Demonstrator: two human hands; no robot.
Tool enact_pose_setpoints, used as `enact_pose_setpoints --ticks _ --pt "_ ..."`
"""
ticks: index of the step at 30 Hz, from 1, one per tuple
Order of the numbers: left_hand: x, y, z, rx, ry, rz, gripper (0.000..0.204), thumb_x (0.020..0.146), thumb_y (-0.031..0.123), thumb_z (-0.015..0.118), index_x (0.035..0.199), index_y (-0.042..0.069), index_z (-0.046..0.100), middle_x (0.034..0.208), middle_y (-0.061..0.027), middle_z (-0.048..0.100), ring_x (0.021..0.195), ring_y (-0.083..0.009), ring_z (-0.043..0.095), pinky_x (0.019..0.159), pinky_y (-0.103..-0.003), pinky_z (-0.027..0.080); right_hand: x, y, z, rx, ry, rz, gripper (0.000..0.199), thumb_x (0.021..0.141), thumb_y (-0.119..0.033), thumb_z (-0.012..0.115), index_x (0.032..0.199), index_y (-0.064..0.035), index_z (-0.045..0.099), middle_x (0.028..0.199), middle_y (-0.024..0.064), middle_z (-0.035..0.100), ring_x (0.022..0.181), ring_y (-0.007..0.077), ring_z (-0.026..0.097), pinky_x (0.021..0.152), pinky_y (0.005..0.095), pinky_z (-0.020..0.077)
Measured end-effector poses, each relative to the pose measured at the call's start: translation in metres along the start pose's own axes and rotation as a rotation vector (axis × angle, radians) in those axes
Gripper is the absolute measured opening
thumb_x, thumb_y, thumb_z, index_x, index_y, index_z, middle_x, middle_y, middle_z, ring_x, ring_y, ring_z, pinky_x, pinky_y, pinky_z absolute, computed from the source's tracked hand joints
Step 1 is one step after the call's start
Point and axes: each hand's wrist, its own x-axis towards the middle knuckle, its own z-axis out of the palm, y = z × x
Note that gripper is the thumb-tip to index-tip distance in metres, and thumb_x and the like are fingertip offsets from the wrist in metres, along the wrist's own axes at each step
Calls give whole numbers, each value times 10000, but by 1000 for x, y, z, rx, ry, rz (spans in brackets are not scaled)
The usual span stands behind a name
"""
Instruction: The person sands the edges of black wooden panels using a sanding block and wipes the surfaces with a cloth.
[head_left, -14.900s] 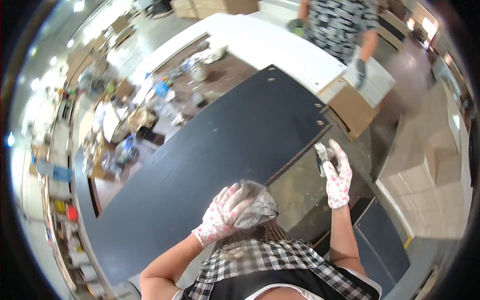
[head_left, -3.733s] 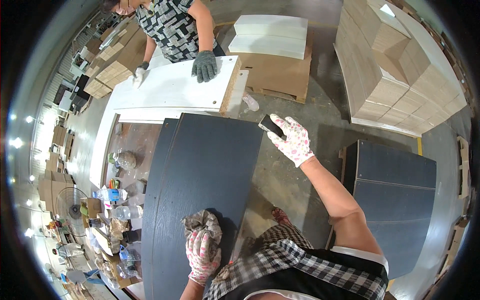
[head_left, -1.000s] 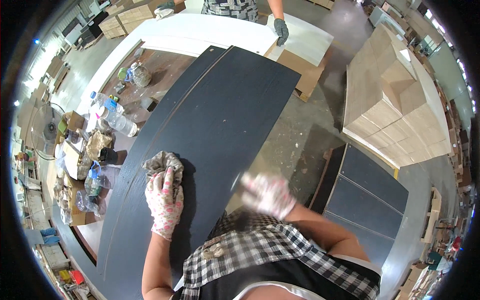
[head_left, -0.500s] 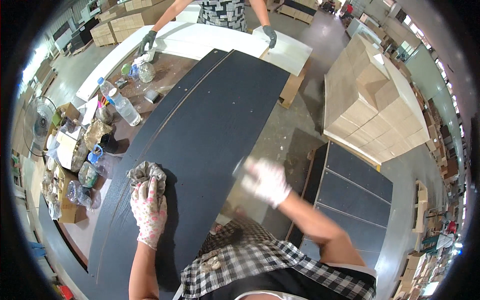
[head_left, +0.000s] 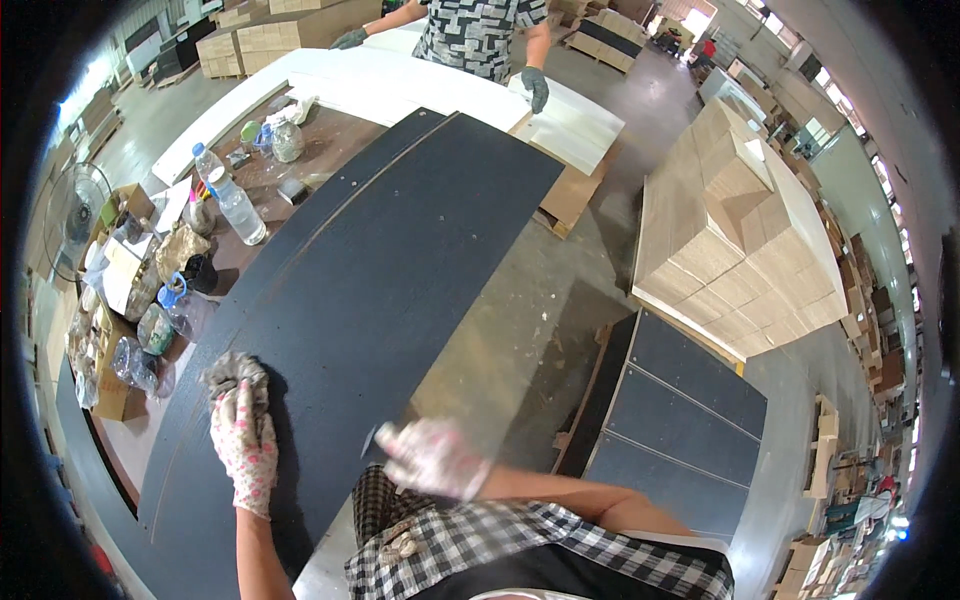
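Dark board [head_left: 400, 260] runs long across the work surface, and both gloved hands are at its near end. The left hand [head_left: 243, 440] lies palm down on the board, fingers curled over a crumpled grey rag [head_left: 232, 372] that sits pressed against the dark face near the board's left edge. The right hand [head_left: 432, 458] is at the board's right edge, nearer the body; it is blurred, and something small and dark pokes out beside it, but whether the fingers are closed round it cannot be told.

Left of the board, on a brown table [head_left: 300, 160], stand a clear plastic bottle [head_left: 232, 205], a jar and loose clutter, with bags and boxes further left. Right of the board is bare concrete floor [head_left: 540, 310], then a stack of dark panels [head_left: 680, 410] lying flat, and behind them a tall pile of pale boards [head_left: 740, 220].

At the far end, another person in a patterned shirt [head_left: 478, 35] leans over a white panel [head_left: 480, 100], one dark-gloved hand [head_left: 536, 88] resting on it.
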Motion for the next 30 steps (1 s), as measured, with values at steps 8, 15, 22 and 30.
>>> enact_pose_setpoints --ticks 8,15,22,30 --pt "-22 -10 -15 44 3 -39 544 828 48 610 1364 85 531 1231 -183 566 1139 -375 548 984 -444 436 18 41 -44 -285 4 193 475 877 -352 596 1224 -28 578 901 122 606 766 275 599 605 423 483" --pt "-31 -13 -12 36 33 11 592 803 69 661 1377 109 523 1283 -165 534 1206 -367 500 1022 -445 404 -12 -59 28 -59 -136 -74 518 874 -412 620 1253 -61 590 903 96 618 791 237 608 645 389 494" --pt "-95 -67 -58 -40 -121 -55 618 780 104 693 1375 140 528 1317 -138 531 1268 -369 471 1090 -477 353 8 -56 4 -344 -35 293 443 880 -387 564 1166 -52 607 818 118 587 707 270 607 585 401 492" --pt "-169 -126 -100 4 -82 -17 625 770 98 695 1372 140 531 1311 -139 533 1267 -377 468 1091 -482 353 -34 -181 77 -90 -64 14 503 885 -405 597 1257 -67 599 955 144 650 844 276 653 696 415 534"
